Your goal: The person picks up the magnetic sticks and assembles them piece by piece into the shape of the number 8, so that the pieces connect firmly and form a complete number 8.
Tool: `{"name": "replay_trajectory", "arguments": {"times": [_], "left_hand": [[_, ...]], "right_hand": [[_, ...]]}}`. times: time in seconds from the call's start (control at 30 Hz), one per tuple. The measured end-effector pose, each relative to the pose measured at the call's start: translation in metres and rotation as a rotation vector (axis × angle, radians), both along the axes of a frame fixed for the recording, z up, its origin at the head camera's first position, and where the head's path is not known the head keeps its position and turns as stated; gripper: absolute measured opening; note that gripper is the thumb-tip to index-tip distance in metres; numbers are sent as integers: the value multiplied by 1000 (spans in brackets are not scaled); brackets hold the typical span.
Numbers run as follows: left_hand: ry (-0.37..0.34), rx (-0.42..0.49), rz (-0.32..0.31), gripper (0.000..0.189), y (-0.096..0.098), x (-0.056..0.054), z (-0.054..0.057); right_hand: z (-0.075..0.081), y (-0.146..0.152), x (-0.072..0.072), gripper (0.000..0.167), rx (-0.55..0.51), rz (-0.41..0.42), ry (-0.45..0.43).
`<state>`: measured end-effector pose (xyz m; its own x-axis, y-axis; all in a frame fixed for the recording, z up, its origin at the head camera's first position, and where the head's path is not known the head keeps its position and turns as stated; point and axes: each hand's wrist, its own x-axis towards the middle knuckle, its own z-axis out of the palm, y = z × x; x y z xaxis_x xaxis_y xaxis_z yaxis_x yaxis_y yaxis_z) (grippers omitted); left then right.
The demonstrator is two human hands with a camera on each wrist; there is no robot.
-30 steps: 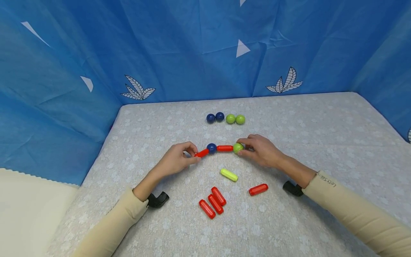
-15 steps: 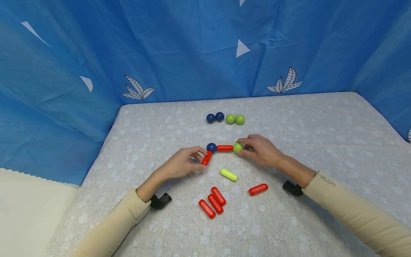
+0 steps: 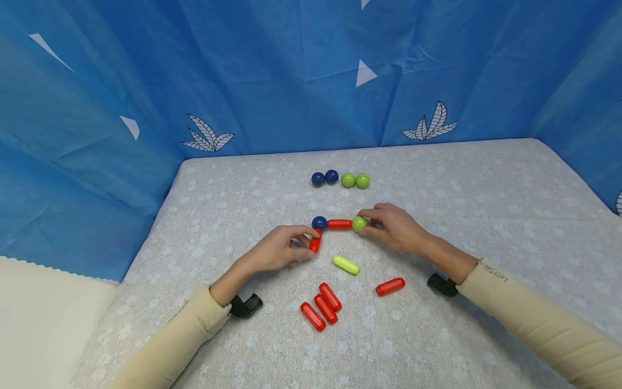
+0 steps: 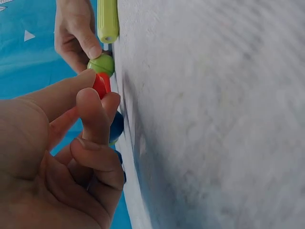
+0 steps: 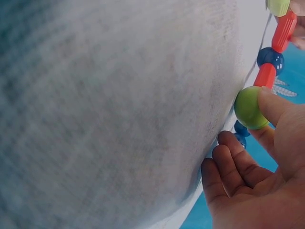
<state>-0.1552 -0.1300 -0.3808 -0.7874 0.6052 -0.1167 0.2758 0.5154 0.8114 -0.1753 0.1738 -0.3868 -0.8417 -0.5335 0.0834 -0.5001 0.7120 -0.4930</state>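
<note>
Between thumb and fingers, my left hand [image 3: 277, 249] pinches a red rod [image 3: 315, 244] whose far end meets a dark blue ball [image 3: 319, 223]. A second red rod [image 3: 339, 223] runs rightward from that ball to a green ball [image 3: 358, 224]. My right hand [image 3: 396, 227] pinches this green ball from the right; its other fingers are spread beside the cloth in the right wrist view. The two rods form a corner at the blue ball [image 5: 270, 60]. In the left wrist view, my fingers cover most of the held red rod [image 4: 101, 85].
A yellow-green rod [image 3: 346, 265] lies just in front of the chain. Several red rods [image 3: 324, 309] lie nearer, with another red rod [image 3: 390, 286] to the right. Two blue balls [image 3: 324, 178] and two green balls [image 3: 355, 180] line up behind. A blue curtain [image 3: 301, 75] backs the table.
My left hand has moved right and slightly nearer, swinging its red rod around the blue ball from pointing left to pointing toward me. My right hand has stayed on the green ball.
</note>
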Motion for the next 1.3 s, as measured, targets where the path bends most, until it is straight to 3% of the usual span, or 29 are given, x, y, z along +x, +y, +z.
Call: {"name": "replay_trajectory", "arguments": {"times": [0.47,1.3], "left_hand": [[16,-21,-14,37,9,1,-4],[16,-27,-20,47,8,-1,-4]], "right_hand": [[-1,0,0,35,0,0,-3],[0,0,0,34,-5,-1,6]]}}
